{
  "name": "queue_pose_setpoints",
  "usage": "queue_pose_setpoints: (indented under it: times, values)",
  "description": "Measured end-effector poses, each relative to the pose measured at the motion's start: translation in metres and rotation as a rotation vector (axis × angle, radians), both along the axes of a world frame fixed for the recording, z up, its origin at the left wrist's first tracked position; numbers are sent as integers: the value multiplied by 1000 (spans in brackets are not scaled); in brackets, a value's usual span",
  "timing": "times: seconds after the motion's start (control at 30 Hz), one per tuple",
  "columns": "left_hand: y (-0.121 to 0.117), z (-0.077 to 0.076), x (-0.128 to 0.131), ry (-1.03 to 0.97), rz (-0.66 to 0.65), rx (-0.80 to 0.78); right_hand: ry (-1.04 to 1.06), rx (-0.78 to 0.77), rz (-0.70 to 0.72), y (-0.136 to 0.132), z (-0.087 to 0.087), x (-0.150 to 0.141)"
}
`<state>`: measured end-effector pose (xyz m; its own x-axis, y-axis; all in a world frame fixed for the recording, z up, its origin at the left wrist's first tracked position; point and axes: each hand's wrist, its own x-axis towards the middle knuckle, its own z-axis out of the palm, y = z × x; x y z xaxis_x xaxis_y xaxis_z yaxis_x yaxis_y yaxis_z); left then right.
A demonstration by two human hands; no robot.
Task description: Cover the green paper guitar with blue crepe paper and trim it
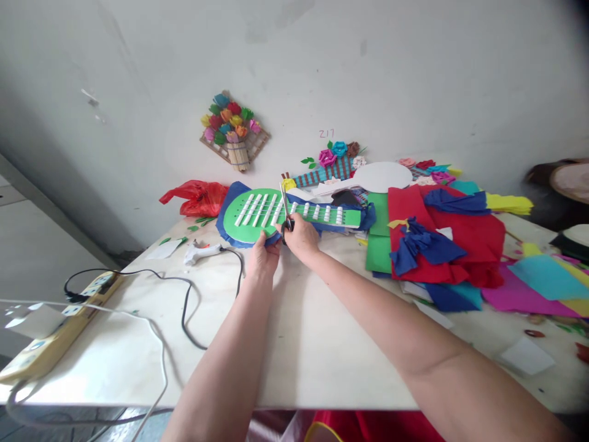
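A green paper-craft lute [247, 228] with white rolled bars and thin strings lies at the back of the table, its neck pointing right. Blue crepe paper [225, 224] shows around its edge. My left hand [264, 258] grips the lute's near edge, thumb on top and fingers underneath. My right hand [301, 236] holds scissors [286, 215] by their dark handles, the blades pointing up over the strings where body meets neck. Whether the blades touch a string I cannot tell.
A white glue gun [202, 252] with a black cord lies left of the lute. A power strip [59, 325] runs along the left edge. Red crepe paper [446, 236] and other coloured sheets pile up right. A red plastic bag [200, 197] sits by the wall.
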<state>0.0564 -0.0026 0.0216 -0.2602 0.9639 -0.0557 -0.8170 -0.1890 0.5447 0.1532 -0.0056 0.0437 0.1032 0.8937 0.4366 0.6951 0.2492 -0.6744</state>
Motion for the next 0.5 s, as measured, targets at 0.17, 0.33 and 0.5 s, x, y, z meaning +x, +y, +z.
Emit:
queue_pose_setpoints:
  times: [0.17, 0.33, 0.5]
  values:
    - [-5, -2, 18, 12, -58, -3, 39, -12, -75, -1, -4, 0]
    - [-8, -6, 25, 34, -113, 5, 139, 9, -91, 5, -8, 3]
    - [-7, -8, 26, 48, -170, 29, 330, 62, -30, 17, -16, 5]
